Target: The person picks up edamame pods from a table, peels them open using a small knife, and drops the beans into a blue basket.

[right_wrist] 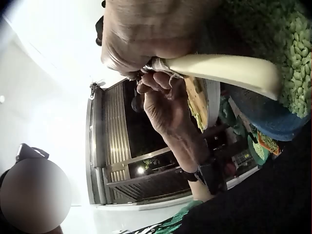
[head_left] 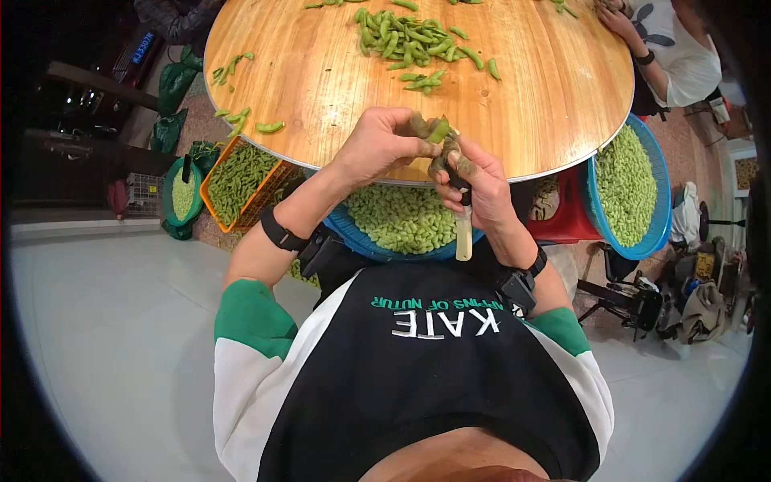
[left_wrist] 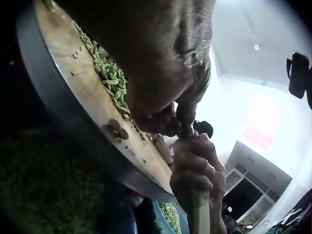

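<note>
Over the front edge of the round wooden table, the two hands meet. My left hand (head_left: 384, 145) pinches a green bean pod (head_left: 438, 131) between thumb and fingers. A tool with a long, pale handle (head_left: 463, 237) is gripped in my right hand (head_left: 482, 185), its handle end pointing down toward my body. The tool's working end is hidden by the fingers. In the right wrist view the pale handle (right_wrist: 229, 73) sticks out past the right hand (right_wrist: 146, 39), and the left hand (right_wrist: 168, 109) faces it. Below the hands, a blue basin (head_left: 341, 221) holds shelled green beans (head_left: 401, 221).
Piled pods (head_left: 405, 36) lie on the wooden table (head_left: 321, 80), with loose pods (head_left: 271, 127) near its left edge. An orange crate (head_left: 265, 197) of pods stands left. On the right are another blue basin (head_left: 660, 173) of beans and a person (head_left: 683, 56) at the table.
</note>
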{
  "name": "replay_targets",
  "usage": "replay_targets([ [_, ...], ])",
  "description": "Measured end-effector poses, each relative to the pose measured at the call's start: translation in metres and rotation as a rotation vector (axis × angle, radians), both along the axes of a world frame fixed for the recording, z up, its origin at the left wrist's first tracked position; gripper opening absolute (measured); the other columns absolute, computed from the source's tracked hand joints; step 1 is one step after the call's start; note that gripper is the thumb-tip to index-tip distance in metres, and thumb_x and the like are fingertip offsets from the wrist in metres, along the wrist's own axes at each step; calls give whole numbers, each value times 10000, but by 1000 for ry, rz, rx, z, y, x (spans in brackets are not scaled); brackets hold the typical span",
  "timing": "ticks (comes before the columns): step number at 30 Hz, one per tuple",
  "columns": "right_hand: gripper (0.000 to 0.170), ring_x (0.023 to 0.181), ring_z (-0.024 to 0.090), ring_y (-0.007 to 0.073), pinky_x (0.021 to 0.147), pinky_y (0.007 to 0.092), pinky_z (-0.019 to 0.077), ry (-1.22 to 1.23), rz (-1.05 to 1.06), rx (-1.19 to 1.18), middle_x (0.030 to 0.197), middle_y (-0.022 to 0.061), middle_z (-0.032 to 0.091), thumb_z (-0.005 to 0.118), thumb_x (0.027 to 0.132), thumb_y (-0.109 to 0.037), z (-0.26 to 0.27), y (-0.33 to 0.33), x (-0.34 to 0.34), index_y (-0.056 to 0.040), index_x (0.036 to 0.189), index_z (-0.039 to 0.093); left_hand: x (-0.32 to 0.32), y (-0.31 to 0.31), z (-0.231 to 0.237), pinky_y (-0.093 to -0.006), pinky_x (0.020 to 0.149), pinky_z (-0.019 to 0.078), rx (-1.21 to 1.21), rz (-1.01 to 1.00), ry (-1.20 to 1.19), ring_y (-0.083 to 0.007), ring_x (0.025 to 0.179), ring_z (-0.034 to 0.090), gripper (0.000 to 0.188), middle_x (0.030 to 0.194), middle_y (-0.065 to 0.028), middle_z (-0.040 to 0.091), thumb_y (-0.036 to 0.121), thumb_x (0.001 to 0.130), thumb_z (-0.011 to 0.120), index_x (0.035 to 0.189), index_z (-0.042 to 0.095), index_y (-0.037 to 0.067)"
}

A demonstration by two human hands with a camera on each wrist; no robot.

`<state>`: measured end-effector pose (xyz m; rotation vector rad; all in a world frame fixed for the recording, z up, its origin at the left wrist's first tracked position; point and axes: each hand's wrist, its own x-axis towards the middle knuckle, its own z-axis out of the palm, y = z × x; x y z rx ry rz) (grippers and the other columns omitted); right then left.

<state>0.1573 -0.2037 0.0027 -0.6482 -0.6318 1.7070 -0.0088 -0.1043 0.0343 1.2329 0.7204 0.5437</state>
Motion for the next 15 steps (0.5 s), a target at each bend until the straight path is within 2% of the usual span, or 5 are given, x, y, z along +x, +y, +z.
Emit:
replay_targets([
  [3, 227, 526, 433, 78, 427, 205, 344, -45, 6, 30, 789, 48, 551, 479, 966, -181, 3, 0, -1, -31, 1132, 521, -1, -1, 5, -187, 437, 318, -45, -4, -14, -21, 498, 440, 89, 649, 23, 580, 16, 782, 707, 846, 645, 7],
  [8, 215, 527, 424, 66, 426, 197, 332, -89, 21, 46, 788, 34, 549, 475, 966, -177, 4, 0, -1, -22, 1107, 527, -6, 6, -7, -185, 409, 268, 24, -52, 43, -6, 474, 401, 90, 646, 31, 576, 35, 783, 713, 822, 634, 24],
  [13, 194, 520, 412, 61, 427, 192, 324, -143, 5, 71, 793, 28, 552, 479, 965, -171, 9, 0, -3, -18, 1069, 537, -9, 3, -8, -183, 407, 263, 46, -65, 0, -8, 470, 400, 97, 637, 32, 566, 42, 780, 719, 813, 628, 32],
  [15, 185, 516, 406, 60, 417, 190, 321, -81, 13, 21, 780, 35, 542, 489, 964, -175, 6, 1, -2, -20, 1049, 543, -9, 4, -9, -184, 404, 267, 60, -60, -12, -11, 469, 403, 102, 636, 32, 562, 39, 779, 720, 808, 622, 34],
])
